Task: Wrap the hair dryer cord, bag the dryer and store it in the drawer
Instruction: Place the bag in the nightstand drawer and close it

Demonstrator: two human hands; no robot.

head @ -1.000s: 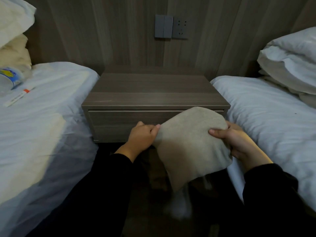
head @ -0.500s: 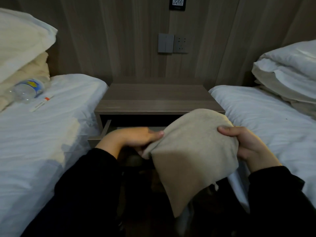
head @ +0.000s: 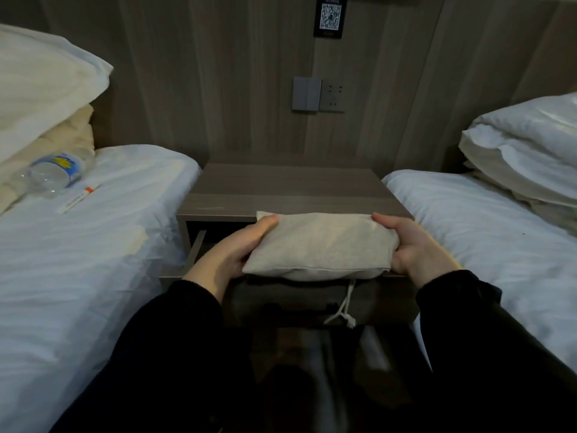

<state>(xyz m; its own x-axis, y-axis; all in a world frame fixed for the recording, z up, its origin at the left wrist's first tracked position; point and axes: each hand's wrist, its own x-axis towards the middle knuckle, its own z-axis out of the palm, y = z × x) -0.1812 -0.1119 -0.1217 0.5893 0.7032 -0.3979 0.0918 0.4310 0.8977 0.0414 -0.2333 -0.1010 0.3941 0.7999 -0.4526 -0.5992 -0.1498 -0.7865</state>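
A beige cloth drawstring bag (head: 318, 246) lies flat and level just above the pulled-out drawer (head: 195, 250) of the wooden nightstand (head: 281, 189). My left hand (head: 228, 254) grips the bag's left end and my right hand (head: 415, 248) grips its right end. A white drawstring (head: 343, 307) with a knot hangs from the bag's near edge. The hair dryer and its cord are hidden inside the bag. Most of the drawer's inside is covered by the bag.
White beds flank the nightstand, left (head: 78, 260) and right (head: 499, 245), with stacked pillows (head: 530, 145). A clear water bottle (head: 53, 173) and a white pen-like stick (head: 78, 200) lie on the left bed. Wall switches and socket (head: 318, 94) sit above the nightstand.
The drawer went from closed to pulled out. The bag turned from hanging tilted in front of the nightstand to lying flat over the drawer, now gripped by both hands at its ends.
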